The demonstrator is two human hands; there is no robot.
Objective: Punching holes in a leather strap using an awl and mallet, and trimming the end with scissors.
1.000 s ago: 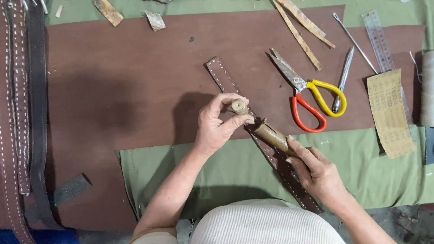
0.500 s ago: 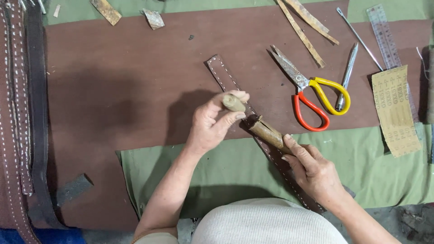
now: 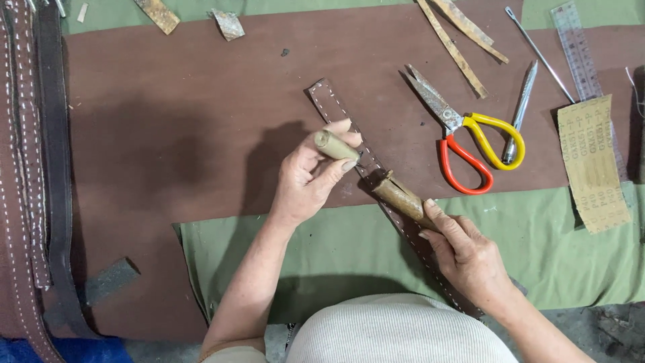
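A brown leather strap (image 3: 334, 103) with rows of light stitch holes lies diagonally across the dark brown mat (image 3: 201, 121). My left hand (image 3: 310, 176) grips a short wooden tool handle (image 3: 334, 144) whose tip points down at the strap. My right hand (image 3: 463, 252) holds a second wooden handle (image 3: 402, 197), lying along the strap with its tip close to the first tool. The lower end of the strap is hidden under my right hand and forearm.
Scissors with yellow and orange handles (image 3: 467, 144) lie to the right, beside a metal tool (image 3: 519, 114), a thin rod (image 3: 539, 52), a clear ruler (image 3: 579, 57) and a sandpaper sheet (image 3: 591, 161). Leather straps (image 3: 40, 168) hang at the left. Scraps (image 3: 463, 33) lie at the top.
My left hand has tilted its handle and shifted slightly left along the strap. My right hand and its handle stay in nearly the same place.
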